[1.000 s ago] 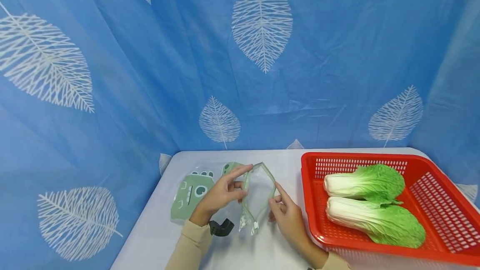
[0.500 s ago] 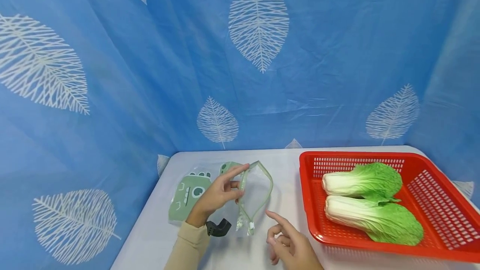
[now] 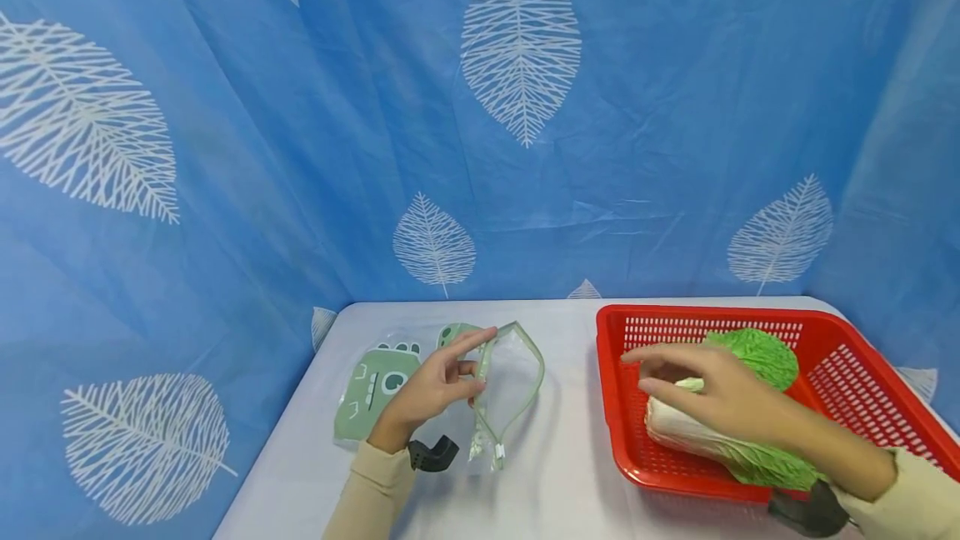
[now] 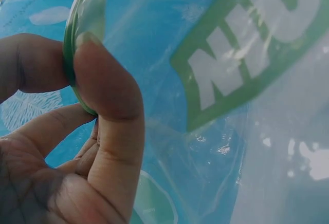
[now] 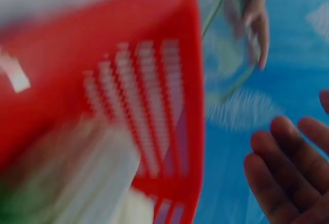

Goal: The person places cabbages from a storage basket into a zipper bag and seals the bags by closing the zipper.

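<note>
My left hand (image 3: 438, 382) pinches the green-edged rim of a clear zip bag (image 3: 537, 369) between thumb and fingers. The bag's mouth gapes to the right, with a white slider at its near end and a green cartoon monster print lying left of the hand. In the left wrist view the thumb (image 4: 110, 85) presses the green zip strip. My right hand (image 3: 712, 390) is over the red basket, fingers extended and holding nothing. Below it lie two napa cabbages: the nearer cabbage (image 3: 772, 463), partly covered by the hand, and the farther cabbage (image 3: 761, 357).
The red plastic basket (image 3: 617, 432) with perforated walls stands at the right of the white-covered table (image 3: 570, 490). A blue curtain (image 3: 645, 148) with white leaf prints hangs behind and to the left. The right wrist view is blurred around the basket.
My right hand has let go of the bag's right rim and moved right, over the cabbages in the basket. My left hand keeps its pinch on the bag, nearly in place.
</note>
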`<state>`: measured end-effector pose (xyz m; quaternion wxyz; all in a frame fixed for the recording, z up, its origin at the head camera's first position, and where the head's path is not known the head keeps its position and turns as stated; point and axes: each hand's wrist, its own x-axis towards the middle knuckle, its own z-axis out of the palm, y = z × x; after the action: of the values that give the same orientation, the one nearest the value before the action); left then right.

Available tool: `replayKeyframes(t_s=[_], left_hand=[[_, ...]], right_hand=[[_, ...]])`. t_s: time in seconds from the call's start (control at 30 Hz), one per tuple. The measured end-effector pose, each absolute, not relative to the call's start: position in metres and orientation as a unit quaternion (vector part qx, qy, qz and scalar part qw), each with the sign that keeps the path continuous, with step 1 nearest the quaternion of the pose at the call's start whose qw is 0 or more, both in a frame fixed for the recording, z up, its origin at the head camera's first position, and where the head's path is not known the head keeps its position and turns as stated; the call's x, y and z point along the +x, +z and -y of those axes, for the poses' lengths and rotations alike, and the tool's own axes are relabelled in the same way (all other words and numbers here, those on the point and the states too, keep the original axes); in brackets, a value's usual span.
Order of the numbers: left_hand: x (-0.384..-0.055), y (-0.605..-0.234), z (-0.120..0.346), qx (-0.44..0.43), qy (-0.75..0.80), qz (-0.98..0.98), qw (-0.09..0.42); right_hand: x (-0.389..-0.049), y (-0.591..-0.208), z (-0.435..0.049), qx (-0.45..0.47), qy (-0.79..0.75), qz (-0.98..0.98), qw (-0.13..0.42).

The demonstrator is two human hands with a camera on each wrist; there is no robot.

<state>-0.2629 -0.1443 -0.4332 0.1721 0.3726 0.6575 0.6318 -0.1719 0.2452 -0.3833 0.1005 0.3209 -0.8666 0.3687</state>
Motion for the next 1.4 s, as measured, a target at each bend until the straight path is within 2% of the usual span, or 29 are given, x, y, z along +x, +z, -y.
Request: replayKeyframes(t_s=[0.2, 0.47, 0.77, 1.03, 1.23, 1.4], left_hand=[[-0.264, -0.431, 0.149, 0.377, 0.630, -0.656, 0.172], [-0.263, -0.434, 0.150, 0.377, 0.629, -0.656, 0.177], [-0.264, -0.433, 0.149, 0.379, 0.626, -0.659, 0.174], [-0.263, -0.433, 0.149, 0.381, 0.628, -0.656, 0.172], [-0.262, -0.432, 0.149, 0.381, 0.624, -0.660, 0.173], [-0.262, -0.432, 0.149, 0.385, 0.622, -0.660, 0.171]], right_hand=[[-0.199, -0.406, -0.300, 0.328, 0.297, 0.892, 0.091], [-0.203, -0.434, -0.341, 0.339, 0.339, 0.877, -0.031], [-0.203, -0.447, -0.354, 0.326, 0.423, 0.839, -0.102], [-0.200, -0.456, -0.356, 0.346, 0.368, 0.859, -0.079], [-0.197, -0.461, -0.360, 0.324, 0.402, 0.841, -0.161], [-0.197, -0.462, -0.361, 0.303, 0.394, 0.849, -0.177]])
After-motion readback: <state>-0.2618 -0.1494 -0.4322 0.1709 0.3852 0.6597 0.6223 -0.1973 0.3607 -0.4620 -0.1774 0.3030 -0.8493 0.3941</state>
